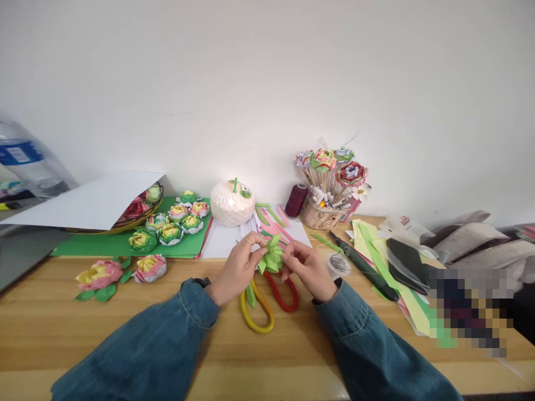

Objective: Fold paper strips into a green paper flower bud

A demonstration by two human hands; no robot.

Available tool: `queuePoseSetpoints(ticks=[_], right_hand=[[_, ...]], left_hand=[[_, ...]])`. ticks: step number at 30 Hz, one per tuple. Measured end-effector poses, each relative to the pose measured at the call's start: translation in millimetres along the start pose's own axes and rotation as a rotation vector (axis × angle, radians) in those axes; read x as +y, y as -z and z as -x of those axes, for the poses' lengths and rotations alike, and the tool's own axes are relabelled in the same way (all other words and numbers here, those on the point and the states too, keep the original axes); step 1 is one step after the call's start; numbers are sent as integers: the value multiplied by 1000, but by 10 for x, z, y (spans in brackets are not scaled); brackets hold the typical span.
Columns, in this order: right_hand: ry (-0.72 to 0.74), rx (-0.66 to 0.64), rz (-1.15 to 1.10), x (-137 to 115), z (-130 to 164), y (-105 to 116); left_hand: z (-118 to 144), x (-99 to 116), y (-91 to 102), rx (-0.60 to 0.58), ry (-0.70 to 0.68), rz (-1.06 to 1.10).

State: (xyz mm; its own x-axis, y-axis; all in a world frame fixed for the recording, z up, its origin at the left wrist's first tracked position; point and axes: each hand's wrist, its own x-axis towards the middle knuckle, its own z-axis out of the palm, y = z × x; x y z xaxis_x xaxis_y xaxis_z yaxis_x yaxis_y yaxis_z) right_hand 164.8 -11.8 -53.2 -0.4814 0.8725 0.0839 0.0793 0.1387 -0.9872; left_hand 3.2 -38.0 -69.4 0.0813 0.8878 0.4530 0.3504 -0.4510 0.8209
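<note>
Near the middle of the bench (125, 323), both hands meet on a green folded paper piece (271, 257) with pointed leaf-like tips. The left hand (239, 268) pinches its left side between thumb and fingertips, grip narrow and closed on the paper; the right hand (308, 268) pinches its right side in the same way. The piece sits between the two grips, just above the bench surface, and both hands are equally close to it. It has no clear long axis; its points fan outward and upward.

Directly under the hands lie scissors, of which only the yellow handle loop (256, 314) and the red handle loop (284, 292) show; the blades are hidden beneath the hands and paper. How the underside of the green piece is folded cannot be made out, since the fingers cover it. Finished paper flowers (170, 233) rest on a green sheet toward the far left edge, well apart from the hands.
</note>
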Motion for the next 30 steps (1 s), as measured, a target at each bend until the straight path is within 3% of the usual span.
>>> queuePoseSetpoints(ticks=[13, 21, 27, 30], right_hand=[[20, 16, 20, -4, -3, -4], [131, 131, 325, -50, 30, 44], [167, 300, 29, -56, 0, 131], [62, 248, -38, -54, -22, 110]], left_hand=[[6, -41, -27, 29, 38, 60], [-48, -27, -7, -24, 190, 349], [-74, 22, 30, -62, 415, 728], [-66, 48, 43, -86, 493, 882]])
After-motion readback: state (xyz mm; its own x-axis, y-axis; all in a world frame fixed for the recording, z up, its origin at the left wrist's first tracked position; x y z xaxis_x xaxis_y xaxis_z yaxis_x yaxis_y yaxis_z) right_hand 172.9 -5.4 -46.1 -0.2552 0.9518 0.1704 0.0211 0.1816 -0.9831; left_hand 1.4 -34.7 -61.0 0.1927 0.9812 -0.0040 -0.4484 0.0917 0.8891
